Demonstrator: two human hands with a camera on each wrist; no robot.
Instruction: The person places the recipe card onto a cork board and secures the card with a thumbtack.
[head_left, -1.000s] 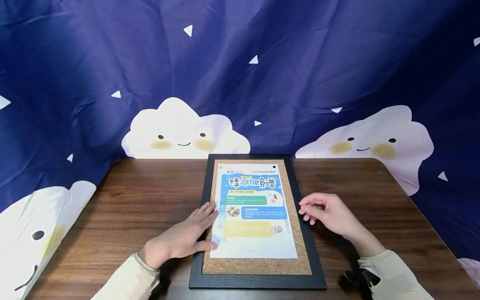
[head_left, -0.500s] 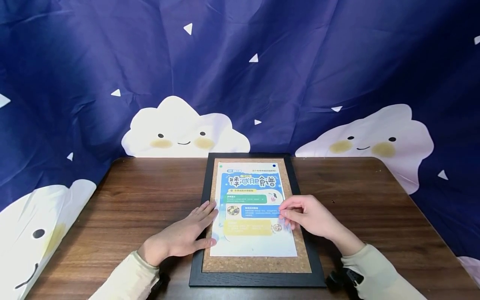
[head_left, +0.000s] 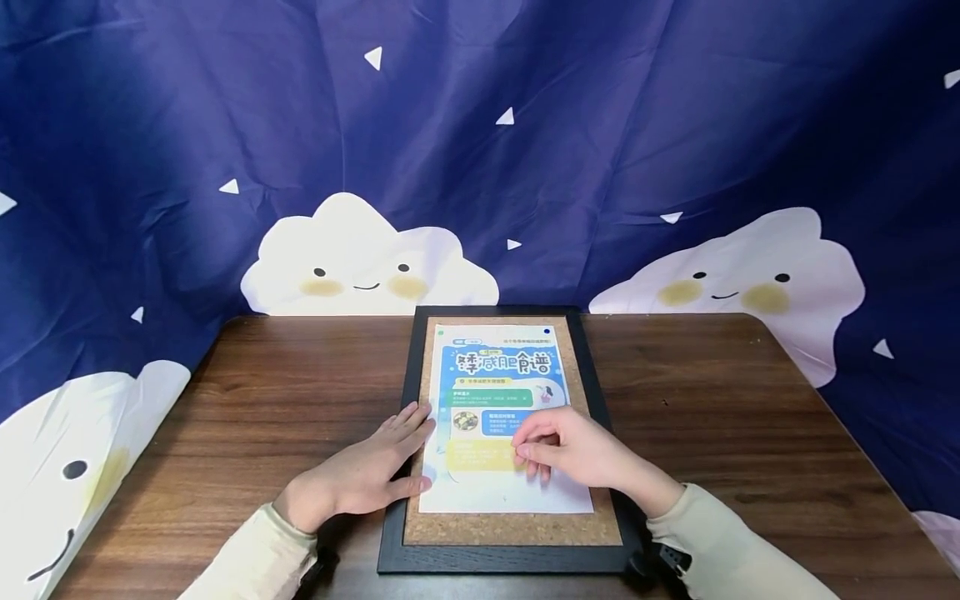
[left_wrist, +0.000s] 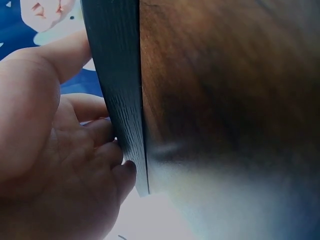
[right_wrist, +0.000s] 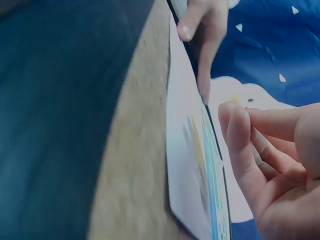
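A printed poster sheet (head_left: 506,494) lies on a black-framed cork board (head_left: 517,531). At its top corners are a green thumbtack (head_left: 441,333) and a blue thumbtack (head_left: 547,332). My left hand (head_left: 356,479) rests with straight fingers across the frame's left side, thumb and fingertips on the sheet's left edge. Above the sheet's lower right part, my right hand (head_left: 577,450) pinches a tiny thing between thumb and index finger. Only a red speck of this thumbtack (right_wrist: 246,108) shows in the right wrist view; the fingertips hide the rest.
The board stands on a brown wooden table (head_left: 300,367), its near edge towards me. Behind the table hangs a dark blue curtain (head_left: 450,125) with cloud faces and white triangles. A small dark speck (head_left: 664,402) lies right of the board.
My right hand has moved left from beside the board's right frame to over the sheet, its fingertips still together. The left hand and the board stay put.
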